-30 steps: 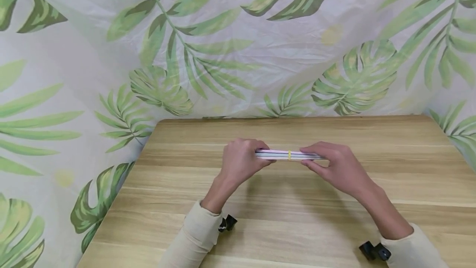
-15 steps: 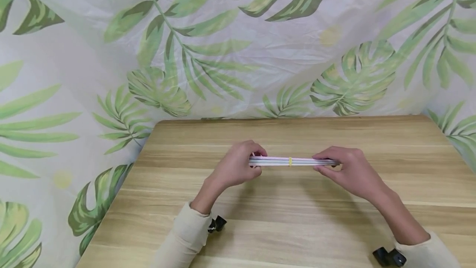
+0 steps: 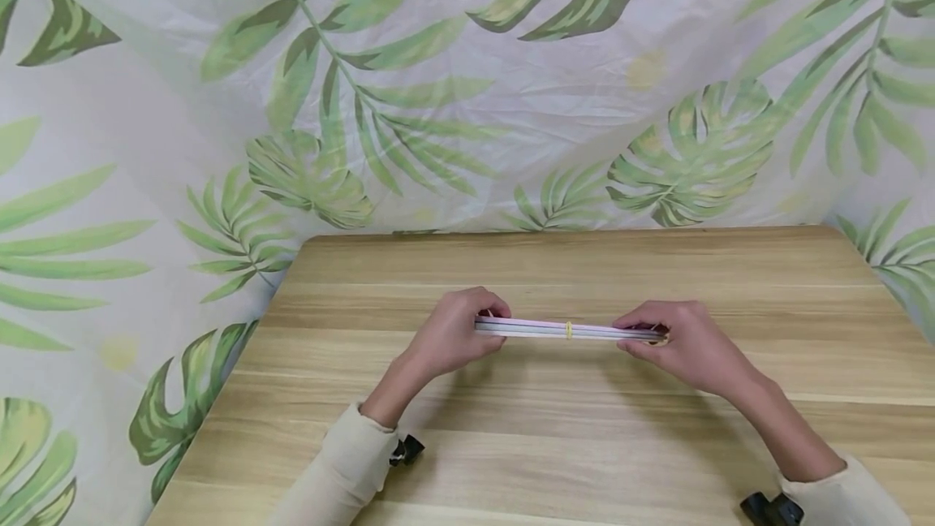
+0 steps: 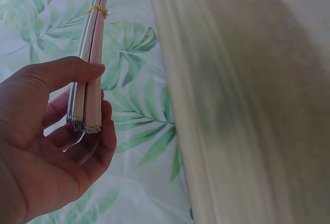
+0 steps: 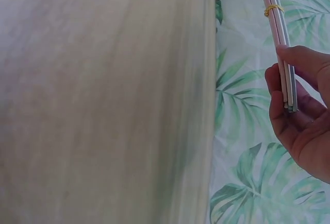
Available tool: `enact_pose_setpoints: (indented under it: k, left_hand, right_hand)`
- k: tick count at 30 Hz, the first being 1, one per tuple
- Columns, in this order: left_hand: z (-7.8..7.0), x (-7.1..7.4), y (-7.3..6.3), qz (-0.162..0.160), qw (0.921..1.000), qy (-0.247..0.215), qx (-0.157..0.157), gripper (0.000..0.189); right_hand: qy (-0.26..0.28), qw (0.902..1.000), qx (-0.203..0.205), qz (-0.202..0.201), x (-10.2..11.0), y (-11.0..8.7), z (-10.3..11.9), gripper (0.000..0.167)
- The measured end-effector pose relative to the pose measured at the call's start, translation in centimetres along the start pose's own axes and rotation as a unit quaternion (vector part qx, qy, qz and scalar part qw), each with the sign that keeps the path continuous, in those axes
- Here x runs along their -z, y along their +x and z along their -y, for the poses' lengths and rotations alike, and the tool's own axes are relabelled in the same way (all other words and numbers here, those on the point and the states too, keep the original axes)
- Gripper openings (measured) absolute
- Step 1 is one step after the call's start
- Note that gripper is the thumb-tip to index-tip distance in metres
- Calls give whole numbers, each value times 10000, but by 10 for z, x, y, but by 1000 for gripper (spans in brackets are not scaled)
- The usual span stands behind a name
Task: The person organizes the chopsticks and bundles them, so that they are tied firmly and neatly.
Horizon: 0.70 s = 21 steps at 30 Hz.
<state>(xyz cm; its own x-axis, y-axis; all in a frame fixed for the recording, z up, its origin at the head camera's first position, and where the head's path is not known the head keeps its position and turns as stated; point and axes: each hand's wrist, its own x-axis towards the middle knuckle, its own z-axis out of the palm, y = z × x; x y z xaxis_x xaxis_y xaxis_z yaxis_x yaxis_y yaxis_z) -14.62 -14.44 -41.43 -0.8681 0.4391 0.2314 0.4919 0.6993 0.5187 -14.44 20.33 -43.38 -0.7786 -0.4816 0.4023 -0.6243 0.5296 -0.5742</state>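
A long bundle of slim pink, white and grey sticks (image 3: 529, 329) is held level above the wooden table, a yellow band (image 3: 569, 330) round its middle. My left hand (image 3: 454, 333) grips its left end between thumb and fingers. Its right end is pinched by my right hand (image 3: 682, 341), whose fingers partly cover it. In the left wrist view, the bundle's near end shows a jagged, dark-edged face, with the left thumb (image 4: 77, 72) lying across the sticks. The opposite end, thinner, lies in the right fingers (image 5: 281, 98) in the right wrist view.
The wooden table (image 3: 555, 445) spreads under both hands. A white cloth with green leaves (image 3: 438, 104) hangs behind the table and at its sides. Small black cameras are strapped at the left wrist (image 3: 405, 450) and right wrist (image 3: 770, 508).
Both hands have lowered slightly and spread apart along the bundle, the left moving left and the right moving right. More of the bundle's middle shows between them. Both keep hold of it.
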Motion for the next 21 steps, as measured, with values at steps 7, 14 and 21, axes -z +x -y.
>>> enact_pose_setpoints:
  k: [7,14,21]
  left_hand:
    - [7,-6,-5,62,9999,155,-27,22]
    - [14,-12,-8,247,9993,293,-1,23]
    - [20,-17,-10,486,9984,249,130,22]
  right_hand:
    - [-22,9989,-209,424,-5,-1,-7,22]
    - [-62,9956,-446,825,-9,-1,-11,24]
    - [-45,9920,-510,1154,-10,1,-17,22]
